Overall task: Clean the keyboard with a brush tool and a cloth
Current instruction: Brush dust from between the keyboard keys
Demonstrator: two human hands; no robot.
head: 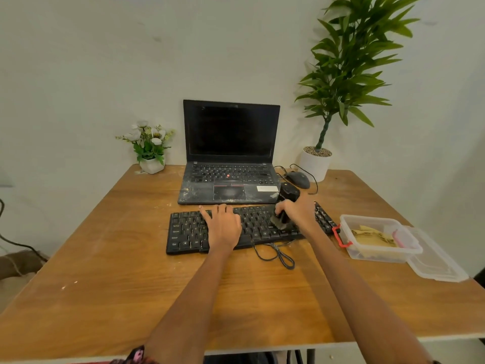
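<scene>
A flat black wired keyboard lies across the middle of the brown wooden surface, just in front of an open black laptop whose palm rest is dusted with pale specks. The left hand rests palm-down on the left-centre keys, its fingers straight and slightly spread, holding nothing. The right hand is over the right part of the keyboard, its fingers curled round a dark, stubby brush tool; the grey bristles touch the keys. The brush's upper end is blurred, so its exact shape is hard to tell. The keyboard's black cable loops on the surface just in front of its near edge.

To the right of the keyboard, just beside its end, stands a clear plastic box with red clips; inside lies what looks like a folded yellowish cloth. The box's clear lid lies against its far right side. Behind the right hand, a dark grey wired mouse sits near a white pot holding a tall green leafy plant. At the far left corner stands a small white pot of white flowers.
</scene>
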